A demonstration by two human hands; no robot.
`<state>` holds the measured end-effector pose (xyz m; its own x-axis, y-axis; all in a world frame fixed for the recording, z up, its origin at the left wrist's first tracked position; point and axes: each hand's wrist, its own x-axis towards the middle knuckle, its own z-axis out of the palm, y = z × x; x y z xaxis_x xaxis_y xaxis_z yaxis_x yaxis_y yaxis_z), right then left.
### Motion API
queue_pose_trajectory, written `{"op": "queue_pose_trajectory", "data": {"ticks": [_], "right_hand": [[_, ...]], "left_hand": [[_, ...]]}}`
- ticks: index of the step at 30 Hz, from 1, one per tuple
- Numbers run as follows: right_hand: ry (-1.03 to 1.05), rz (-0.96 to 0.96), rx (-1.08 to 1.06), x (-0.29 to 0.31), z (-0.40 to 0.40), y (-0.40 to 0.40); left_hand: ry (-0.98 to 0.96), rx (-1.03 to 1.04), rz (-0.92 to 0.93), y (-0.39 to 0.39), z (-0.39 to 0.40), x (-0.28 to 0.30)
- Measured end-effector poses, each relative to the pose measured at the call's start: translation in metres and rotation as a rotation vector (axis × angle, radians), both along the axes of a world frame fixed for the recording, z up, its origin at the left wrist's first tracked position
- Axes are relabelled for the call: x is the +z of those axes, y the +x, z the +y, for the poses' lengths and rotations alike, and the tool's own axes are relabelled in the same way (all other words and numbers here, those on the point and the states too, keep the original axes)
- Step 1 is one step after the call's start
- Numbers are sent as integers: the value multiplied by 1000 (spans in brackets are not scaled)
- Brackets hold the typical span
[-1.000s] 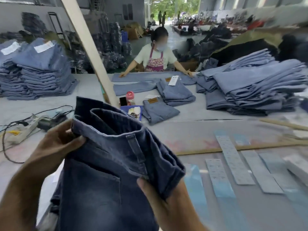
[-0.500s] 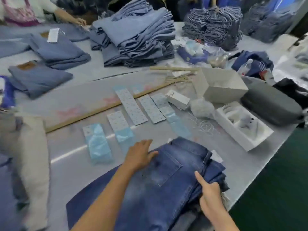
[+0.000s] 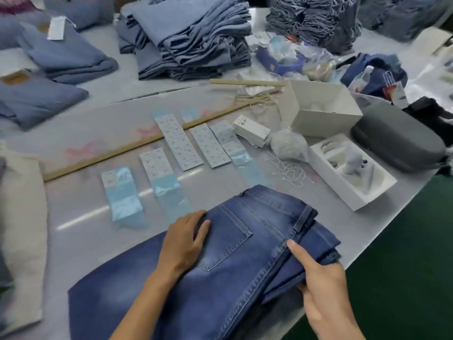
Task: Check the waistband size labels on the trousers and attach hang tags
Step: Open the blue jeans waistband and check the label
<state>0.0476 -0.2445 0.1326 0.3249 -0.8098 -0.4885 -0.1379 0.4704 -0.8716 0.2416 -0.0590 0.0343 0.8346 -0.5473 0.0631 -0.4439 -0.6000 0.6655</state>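
Note:
A pair of dark blue trousers [image 3: 235, 261] lies flat on the grey table [image 3: 81, 212], back pocket up, with the waistband toward the table's right edge. My left hand [image 3: 183, 241] rests flat on the denim beside the pocket, fingers apart. My right hand [image 3: 321, 283] grips the folded waistband layers at the right side, index finger stretched along the top. No size label shows. Strips of white and pale blue size stickers [image 3: 180, 143] lie just beyond the trousers. Loose white tag strings [image 3: 291, 170] lie to their right.
Stacks of folded lighter blue trousers [image 3: 188, 38] fill the far side. White boxes [image 3: 318, 109], an open tray box [image 3: 353, 177], a small white carton [image 3: 251, 130] and a grey case [image 3: 397, 141] sit at right. A wooden stick [image 3: 147, 143] crosses the table. The table edge [image 3: 382, 231] borders green floor.
One second ago both hands held the trousers up with the waistband open. They now lie flat on the table, and my view has swung down and to the right.

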Motion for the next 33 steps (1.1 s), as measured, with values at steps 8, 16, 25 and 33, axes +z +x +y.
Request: {"op": "queue_pose_trajectory", "data": {"ticks": [8,16,25,33], "right_hand": [[-762,407,298,0,-66,-35],[-937,491,908,-3,-76,10],[-1138,71,890,-28,-96,-29],[-833,154,941,-23,-136,19]], "left_hand": [[189,154,-64,-60,-23,-6],[-109,101,37,-57,-117,45],[-83,88,112,-19,-148,48],[-298,235,260,-25,-133,37]]}}
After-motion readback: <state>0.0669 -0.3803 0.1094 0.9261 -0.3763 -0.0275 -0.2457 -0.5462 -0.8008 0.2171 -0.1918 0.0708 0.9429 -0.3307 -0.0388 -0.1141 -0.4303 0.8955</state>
